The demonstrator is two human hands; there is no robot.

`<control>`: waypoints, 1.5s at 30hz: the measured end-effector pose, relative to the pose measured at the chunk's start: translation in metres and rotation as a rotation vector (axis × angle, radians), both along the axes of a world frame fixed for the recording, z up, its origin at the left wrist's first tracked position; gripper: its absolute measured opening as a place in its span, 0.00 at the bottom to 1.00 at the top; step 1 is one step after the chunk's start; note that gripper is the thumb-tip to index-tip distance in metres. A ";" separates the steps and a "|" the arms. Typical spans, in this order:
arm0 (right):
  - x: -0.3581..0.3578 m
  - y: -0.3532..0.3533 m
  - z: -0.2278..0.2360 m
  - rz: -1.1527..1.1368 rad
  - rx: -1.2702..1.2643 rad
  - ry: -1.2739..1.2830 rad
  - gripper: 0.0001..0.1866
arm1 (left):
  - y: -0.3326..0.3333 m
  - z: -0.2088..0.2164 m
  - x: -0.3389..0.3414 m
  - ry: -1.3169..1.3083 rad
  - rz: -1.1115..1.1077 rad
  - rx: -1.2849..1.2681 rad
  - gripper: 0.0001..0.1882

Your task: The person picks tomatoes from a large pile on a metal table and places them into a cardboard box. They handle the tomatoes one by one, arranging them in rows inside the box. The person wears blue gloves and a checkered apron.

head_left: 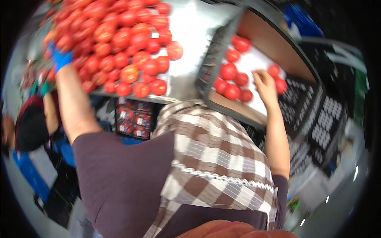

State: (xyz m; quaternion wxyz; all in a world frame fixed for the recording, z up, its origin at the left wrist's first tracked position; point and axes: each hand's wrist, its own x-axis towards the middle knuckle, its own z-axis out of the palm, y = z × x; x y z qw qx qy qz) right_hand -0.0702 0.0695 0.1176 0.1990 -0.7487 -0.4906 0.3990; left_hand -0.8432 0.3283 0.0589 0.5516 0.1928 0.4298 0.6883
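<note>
My left hand [60, 58], in a blue glove, reaches to the left side of a large heap of red tomatoes [121, 39] on a metal table. Its fingers curve around a tomato [64, 43] at the heap's edge; motion blurs them somewhat. Bare, my right hand [265, 84] is inside a black crate [234, 113] lined with white and brown sheets. The fingers are loosely bent and apart, with nothing visible in them. On the hand's left is a group of tomatoes [230, 72]; a few more tomatoes [280, 85] lie on its right.
Bare metal tabletop [186, 31] separates the heap from the crate. Packed red goods fill a dark crate [135, 119] below the table edge. More black crates [325, 119] stand at right. Another person [33, 119] with green gloves works at far left.
</note>
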 end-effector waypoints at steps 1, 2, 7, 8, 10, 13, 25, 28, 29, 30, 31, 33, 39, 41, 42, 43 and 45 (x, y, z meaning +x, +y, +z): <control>0.004 0.002 -0.005 -0.016 0.034 0.003 0.16 | 0.007 -0.008 -0.029 0.043 0.060 -0.068 0.33; 0.011 0.002 -0.006 -0.012 0.023 -0.077 0.18 | 0.012 -0.016 -0.054 0.083 0.109 -0.126 0.33; 0.023 0.044 -0.031 -0.006 0.000 -0.262 0.31 | 0.040 -0.040 -0.103 0.418 0.284 -0.461 0.39; 0.023 0.057 -0.039 0.005 0.022 -0.290 0.33 | 0.046 -0.043 -0.107 0.540 0.345 -0.572 0.42; 0.015 0.084 -0.064 -0.018 0.037 -0.335 0.39 | 0.054 -0.049 -0.114 0.784 0.462 -0.801 0.48; 0.006 0.114 -0.091 -0.150 0.058 -0.362 0.46 | 0.061 -0.054 -0.124 1.108 0.513 -0.898 0.55; 0.055 0.082 -0.067 0.001 0.173 -0.401 0.45 | 0.033 -0.002 -0.018 1.628 0.546 -0.549 0.55; 0.093 0.049 -0.048 0.181 -0.020 -0.774 0.41 | 0.021 0.023 0.085 1.524 0.416 -0.035 0.42; 0.101 0.041 -0.042 0.227 -0.107 -0.899 0.41 | 0.014 0.034 0.124 1.427 0.350 0.114 0.39; 0.107 0.034 -0.037 0.312 -0.121 -0.991 0.37 | 0.004 0.045 0.166 1.384 0.331 0.230 0.35; 0.107 0.027 -0.036 0.349 0.013 -0.970 0.37 | -0.009 0.056 0.209 1.321 0.307 0.298 0.31; 0.098 0.019 -0.035 0.409 0.208 -0.954 0.35 | -0.041 0.083 0.290 1.137 0.194 0.434 0.28; 0.047 0.016 -0.067 0.598 -0.251 -0.313 0.35 | -0.133 0.145 0.483 0.429 -0.366 0.293 0.20; 0.045 0.023 -0.073 0.546 -0.279 -0.222 0.34 | -0.148 0.147 0.526 0.164 -0.469 -0.040 0.19; 0.048 0.027 -0.072 0.498 -0.274 -0.163 0.33 | -0.154 0.147 0.545 0.044 -0.527 -0.157 0.19; 0.050 0.031 -0.068 0.436 -0.302 -0.133 0.31 | -0.157 0.139 0.555 0.001 -0.603 -0.155 0.18; 0.052 0.035 -0.054 0.196 -0.400 0.313 0.27 | -0.164 0.121 0.568 -0.024 -0.728 -0.162 0.18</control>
